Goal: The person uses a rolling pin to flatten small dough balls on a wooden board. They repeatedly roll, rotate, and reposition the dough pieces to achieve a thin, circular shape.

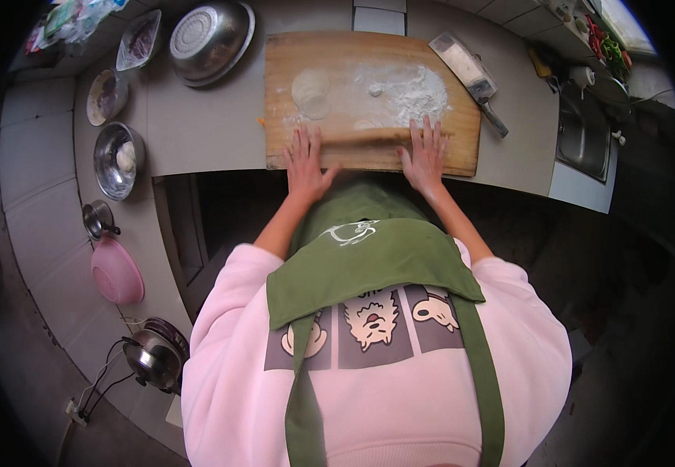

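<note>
A wooden rolling pin (366,138), blurred, lies across the near part of a wooden board (460,146). Flat on its left end rests my left hand (307,166), fingers spread. My right hand (425,154) lies the same way over the right end. Just beyond the pin, a small round of dough (365,124) is partly hidden. Thin round dough sheets (311,94) overlap at the board's left. White flour (422,93) is heaped at the right, with a small dough lump (375,89) at its left edge.
A clear container of flour (463,64) and a dark-handled tool (494,119) lie right of the board, before a sink (585,140). Along the left stand an overturned metal colander (212,44), a metal bowl with dough (118,160), a pink basin (117,271) and a lidded pot (153,359).
</note>
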`<state>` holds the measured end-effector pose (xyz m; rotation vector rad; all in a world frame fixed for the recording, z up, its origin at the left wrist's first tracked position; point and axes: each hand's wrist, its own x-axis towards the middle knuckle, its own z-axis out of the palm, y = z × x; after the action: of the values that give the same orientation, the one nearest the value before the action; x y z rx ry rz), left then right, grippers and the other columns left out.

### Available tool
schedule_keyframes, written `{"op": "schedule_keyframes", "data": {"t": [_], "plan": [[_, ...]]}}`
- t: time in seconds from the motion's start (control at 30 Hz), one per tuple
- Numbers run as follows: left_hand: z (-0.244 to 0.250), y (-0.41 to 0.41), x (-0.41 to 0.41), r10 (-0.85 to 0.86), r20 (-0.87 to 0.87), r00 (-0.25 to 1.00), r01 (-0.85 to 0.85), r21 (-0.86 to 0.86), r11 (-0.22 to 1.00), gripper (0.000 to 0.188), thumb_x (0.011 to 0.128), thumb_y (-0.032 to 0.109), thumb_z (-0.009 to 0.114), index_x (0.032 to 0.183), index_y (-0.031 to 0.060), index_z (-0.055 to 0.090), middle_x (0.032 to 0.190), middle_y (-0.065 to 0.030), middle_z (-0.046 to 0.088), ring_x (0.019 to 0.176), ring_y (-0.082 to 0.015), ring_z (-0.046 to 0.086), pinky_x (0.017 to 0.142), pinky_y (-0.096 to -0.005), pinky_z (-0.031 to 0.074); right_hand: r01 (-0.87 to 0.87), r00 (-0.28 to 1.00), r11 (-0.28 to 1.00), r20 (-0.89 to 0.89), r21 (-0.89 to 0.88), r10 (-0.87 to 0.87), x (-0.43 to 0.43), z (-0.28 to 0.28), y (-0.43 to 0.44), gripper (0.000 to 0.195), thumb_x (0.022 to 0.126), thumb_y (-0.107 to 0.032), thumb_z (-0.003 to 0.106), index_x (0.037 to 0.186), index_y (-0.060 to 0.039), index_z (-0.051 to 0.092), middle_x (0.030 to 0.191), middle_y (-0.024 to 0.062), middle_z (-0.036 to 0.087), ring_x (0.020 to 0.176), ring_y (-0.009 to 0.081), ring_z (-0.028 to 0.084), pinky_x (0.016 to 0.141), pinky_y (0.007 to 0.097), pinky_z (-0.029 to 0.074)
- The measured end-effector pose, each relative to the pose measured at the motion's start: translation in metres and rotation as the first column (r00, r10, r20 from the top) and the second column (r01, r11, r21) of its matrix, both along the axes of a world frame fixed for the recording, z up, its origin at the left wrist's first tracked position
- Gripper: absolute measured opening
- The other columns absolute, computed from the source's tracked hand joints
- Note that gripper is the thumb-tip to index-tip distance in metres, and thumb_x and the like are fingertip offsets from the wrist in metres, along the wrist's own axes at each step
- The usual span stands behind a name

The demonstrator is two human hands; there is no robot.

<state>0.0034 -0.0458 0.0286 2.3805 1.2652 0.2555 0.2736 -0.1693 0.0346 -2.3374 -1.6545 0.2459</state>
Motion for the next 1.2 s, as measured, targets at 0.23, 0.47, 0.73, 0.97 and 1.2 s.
{"op": "schedule_keyframes", "data": {"t": [0.23, 0.47, 0.73, 0.97, 1.2], "plan": [[0.004, 0.000, -0.002, -0.035, -0.028, 0.999, 0.035, -0.004, 0.999, 0.097, 0.086, 0.054, 0.066, 0.162, 0.0127, 0.020, 0.167, -0.0227, 0.013, 0.154, -0.0409, 0.012, 0.118, -0.0670, 0.010, -0.038, 0.999, 0.999, -0.031, -0.035, 0.036, 0.005, -0.005, -0.017, 0.074, 0.092, -0.032, 0.065, 0.157, -0.0176, 0.032, 0.165, 0.0170, 0.022, 0.153, 0.0411, 0.015, 0.117, 0.0690, 0.013], [0.004, 0.028, 0.020, 0.063, -0.015, 0.998, -0.062, 0.069, 0.996, 0.099, 0.087, 0.055, 0.066, 0.162, 0.0110, 0.018, 0.166, -0.0232, 0.013, 0.154, -0.0410, 0.012, 0.119, -0.0663, 0.011, -0.067, 0.998, 0.998, 0.018, 0.008, 0.067, 0.018, -0.009, 0.026, 0.071, 0.094, -0.034, 0.063, 0.157, -0.0167, 0.034, 0.165, 0.0171, 0.023, 0.152, 0.0424, 0.016, 0.119, 0.0669, 0.011], [-0.011, 0.016, 0.009, 0.062, -0.007, 0.998, -0.062, 0.037, 0.997, 0.100, 0.087, 0.058, 0.065, 0.162, 0.0119, 0.018, 0.167, -0.0210, 0.012, 0.155, -0.0393, 0.011, 0.119, -0.0660, 0.009, -0.108, 0.982, 0.993, 0.162, 0.056, 0.098, 0.030, -0.010, 0.048, 0.073, 0.093, -0.035, 0.064, 0.157, -0.0181, 0.033, 0.165, 0.0160, 0.022, 0.153, 0.0402, 0.016, 0.120, 0.0638, 0.012], [-0.002, 0.001, -0.003, 0.004, -0.051, 0.999, -0.004, 0.005, 1.000, 0.097, 0.088, 0.058, 0.062, 0.162, 0.0109, 0.018, 0.166, -0.0215, 0.016, 0.154, -0.0397, 0.012, 0.120, -0.0651, 0.009, -0.060, 0.998, 0.998, 0.035, -0.034, 0.061, 0.013, 0.006, 0.006, 0.073, 0.093, -0.033, 0.064, 0.157, -0.0162, 0.034, 0.164, 0.0167, 0.026, 0.153, 0.0401, 0.017, 0.119, 0.0644, 0.013], [0.001, 0.004, -0.002, -0.034, -0.011, 0.999, 0.035, 0.039, 0.999, 0.096, 0.088, 0.053, 0.065, 0.162, 0.0127, 0.019, 0.166, -0.0208, 0.016, 0.154, -0.0395, 0.014, 0.120, -0.0650, 0.009, -0.106, 0.994, 0.993, -0.017, -0.049, 0.105, 0.019, 0.000, -0.011, 0.072, 0.094, -0.031, 0.064, 0.157, -0.0175, 0.032, 0.164, 0.0164, 0.024, 0.152, 0.0396, 0.017, 0.118, 0.0662, 0.013]]}}
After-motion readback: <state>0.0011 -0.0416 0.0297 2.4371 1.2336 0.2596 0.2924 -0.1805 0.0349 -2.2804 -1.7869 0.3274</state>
